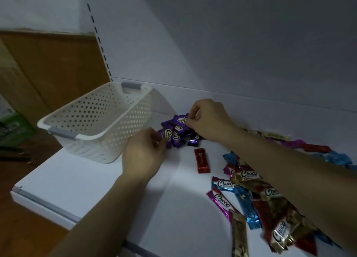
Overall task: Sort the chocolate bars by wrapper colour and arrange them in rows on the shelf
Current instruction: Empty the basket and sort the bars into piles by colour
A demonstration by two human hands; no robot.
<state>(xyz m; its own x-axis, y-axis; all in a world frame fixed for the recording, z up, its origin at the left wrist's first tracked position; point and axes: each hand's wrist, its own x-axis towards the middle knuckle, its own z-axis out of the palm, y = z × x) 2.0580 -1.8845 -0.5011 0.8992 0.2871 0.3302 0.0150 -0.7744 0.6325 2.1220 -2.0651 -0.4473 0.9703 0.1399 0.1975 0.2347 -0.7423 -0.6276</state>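
Several purple-wrapped chocolate bars point(176, 131) lie bunched together on the white shelf point(173, 195), just right of the basket. My left hand point(144, 152) pinches the near end of one purple bar point(167, 138). At the far side of the bunch, my right hand point(208, 117) pinches another purple bar point(182, 119). A single red bar point(201, 160) lies alone in front of the bunch. A mixed heap of blue, pink, gold and red bars point(257, 200) spreads under and around my right forearm.
An empty white perforated basket point(96, 119) with grey handles stands at the shelf's left end. The shelf's back panel rises right behind the bars. Its front edge point(44, 203) runs diagonally at lower left, with brown floor and a green box point(13, 125) beyond.
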